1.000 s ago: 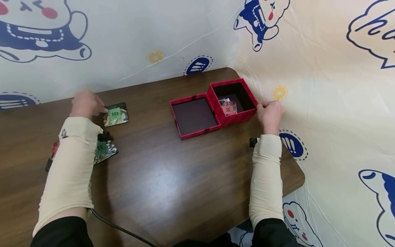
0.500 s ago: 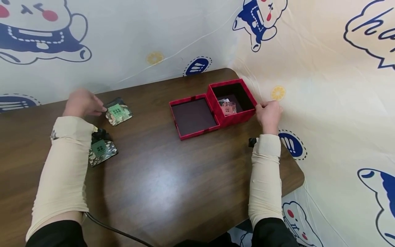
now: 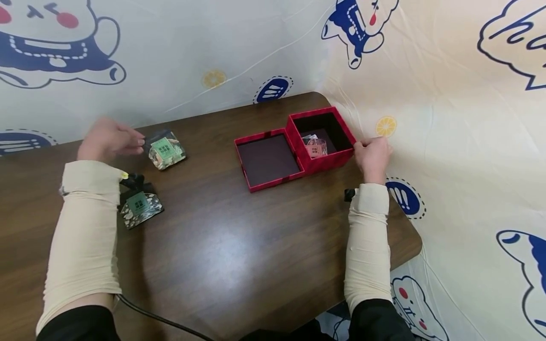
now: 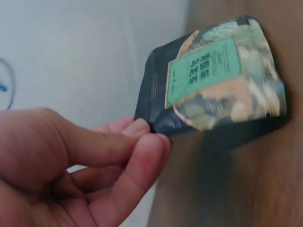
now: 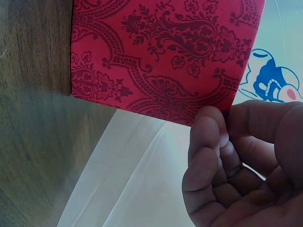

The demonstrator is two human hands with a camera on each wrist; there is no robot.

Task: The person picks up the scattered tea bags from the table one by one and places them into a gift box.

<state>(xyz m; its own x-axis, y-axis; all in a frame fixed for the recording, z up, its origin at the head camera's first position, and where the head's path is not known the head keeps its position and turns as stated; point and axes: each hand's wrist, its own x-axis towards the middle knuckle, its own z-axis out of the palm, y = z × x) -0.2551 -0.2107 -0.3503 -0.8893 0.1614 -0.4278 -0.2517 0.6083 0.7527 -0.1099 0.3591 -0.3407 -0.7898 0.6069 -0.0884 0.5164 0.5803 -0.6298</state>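
Note:
My left hand point(image 3: 108, 139) pinches one dark corner of a tea sachet point(image 3: 165, 149) between thumb and fingers. The left wrist view shows the sachet's green label point(image 4: 206, 71), which reads grape oolong tea, and its tilt off the table. A second green-labelled sachet point(image 3: 141, 206) lies on the table nearer the body, partly behind the left sleeve. My right hand point(image 3: 374, 158) pinches the upper rim of a patterned red box point(image 5: 161, 56) at its right corner. Inside that box, a pink-labelled sachet point(image 3: 316, 149) rests near the front wall.
The box's red-edged lid point(image 3: 268, 161) lies folded back flat at its left. A wooden table point(image 3: 239, 227) meets printed sheeting point(image 3: 239, 42) along its back and right edges. A black cable point(image 3: 162, 318) runs from beneath the left sleeve.
The left-hand sachet has come up from lying flat, turning and shifting slightly right, while the left hand and sleeve moved left. The right hand and box have stayed put.

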